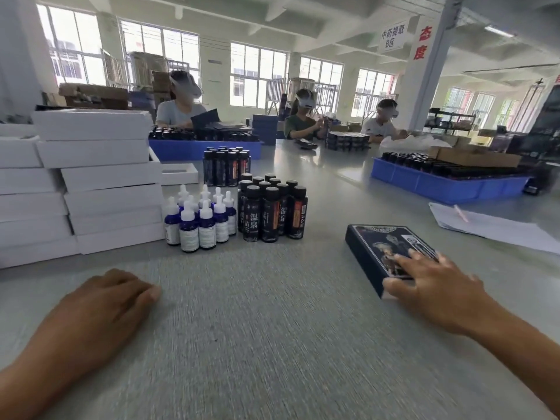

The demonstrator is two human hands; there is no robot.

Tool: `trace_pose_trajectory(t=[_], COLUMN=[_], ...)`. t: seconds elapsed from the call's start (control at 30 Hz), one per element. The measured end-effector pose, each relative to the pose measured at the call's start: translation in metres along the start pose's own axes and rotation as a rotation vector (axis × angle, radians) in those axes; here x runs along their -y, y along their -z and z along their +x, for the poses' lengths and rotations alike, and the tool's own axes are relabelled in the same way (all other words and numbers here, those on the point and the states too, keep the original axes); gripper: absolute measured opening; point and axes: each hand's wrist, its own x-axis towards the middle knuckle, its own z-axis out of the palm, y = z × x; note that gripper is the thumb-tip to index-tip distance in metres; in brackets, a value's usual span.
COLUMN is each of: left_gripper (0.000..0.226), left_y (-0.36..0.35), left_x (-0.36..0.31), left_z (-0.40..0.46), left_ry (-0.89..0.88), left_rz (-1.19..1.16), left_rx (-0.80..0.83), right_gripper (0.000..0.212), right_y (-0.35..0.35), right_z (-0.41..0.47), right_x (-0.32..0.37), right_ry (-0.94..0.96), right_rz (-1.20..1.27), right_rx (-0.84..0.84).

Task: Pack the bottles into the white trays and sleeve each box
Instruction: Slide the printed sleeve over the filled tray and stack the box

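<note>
While the head view is being read, a dark sleeved box [391, 256] is being pressed flat on the table [272, 328] toward its right edge by the right hand [436, 286], whose fingers are spread wide over the lid while the thumb is touching the near end; nothing is being gripped. The left hand [103, 307] is resting palm-down near the left edge, fingers loosely together and holding nothing. White trays [112, 177] are being kept stacked at the far left, with dropper bottles [200, 219] just beside them and dark bottles [271, 209] next to those, toward the middle. This box is judged finished and is being set aside. It should be slid clear with even, flat pressure, so the sleeve is not being skewed, before a tray is drawn from the top of the stack.
</note>
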Motion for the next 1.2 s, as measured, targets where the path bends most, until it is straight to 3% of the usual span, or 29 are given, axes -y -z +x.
trace_pose_trajectory(t=[0.27,0.53,0.6,0.7,0.87,1.0,1.13,1.2], left_gripper=[0.017,0.030,0.021,0.018,0.031,0.047,0.055,0.050], left_y=[-0.008,-0.011,-0.012,-0.011,-0.004,0.002,0.003,0.004], left_x=[-0.003,-0.002,-0.004,-0.007,-0.013,-0.019,-0.024,-0.025], left_z=[-0.002,-0.001,-0.001,-0.001,-0.001,-0.004,-0.005,-0.005], left_ry=[-0.009,-0.049,-0.056,-0.022,0.006,0.020,0.044,0.071], left_rz=[-0.004,-0.004,0.016,0.038,0.054,0.092,0.099,0.106], left_rx=[-0.037,-0.116,-0.153,-0.135,-0.078,-0.036,-0.020,0.001], right_gripper=[0.078,0.067,0.068,0.073,0.073,0.078,0.038,0.021], right_y=[-0.010,-0.016,-0.016,-0.018,-0.020,-0.017,-0.015,-0.016], right_z=[0.111,0.168,0.174,0.179,0.176,0.158,0.124,0.100], right_x=[0.044,0.091,0.096,0.096,0.094,0.089,0.095,0.108], right_ry=[0.143,0.319,0.339,0.352,0.362,0.383,0.464,0.604], right_rz=[0.105,0.127,0.135,0.134,0.137,0.237,0.328,0.414], right_rx=[-0.009,-0.002,0.005,0.005,-0.009,-0.195,-0.498,-0.490])
